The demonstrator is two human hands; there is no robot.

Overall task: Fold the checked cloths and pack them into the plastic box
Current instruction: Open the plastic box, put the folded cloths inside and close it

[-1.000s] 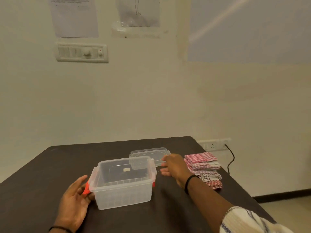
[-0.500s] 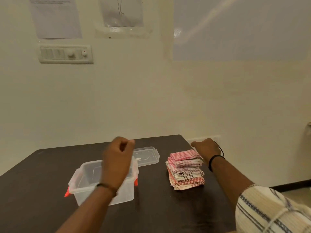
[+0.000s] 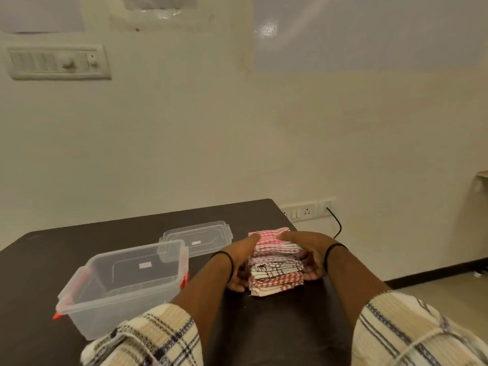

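A stack of folded checked cloths (image 3: pixel 276 270), red, white and black patterned, sits on the dark table (image 3: pixel 79 244) right of centre. My left hand (image 3: pixel 241 260) clasps the stack's left side, thumb on top and fingers curled low at its base. My right hand (image 3: pixel 309 256) clasps the right side the same way, thumb over the top cloth. The clear plastic box (image 3: pixel 124 283) with red latches stands open and empty to the left of the stack.
The box's clear lid (image 3: pixel 196 237) lies flat behind the box, near the table's far edge. A wall socket with a black cable (image 3: pixel 336 223) is beyond the table's right corner. The table's right edge runs close beside the stack.
My left hand has come down from above the box to the stack's left side. My right hand has moved from behind the stack to grip its right side.
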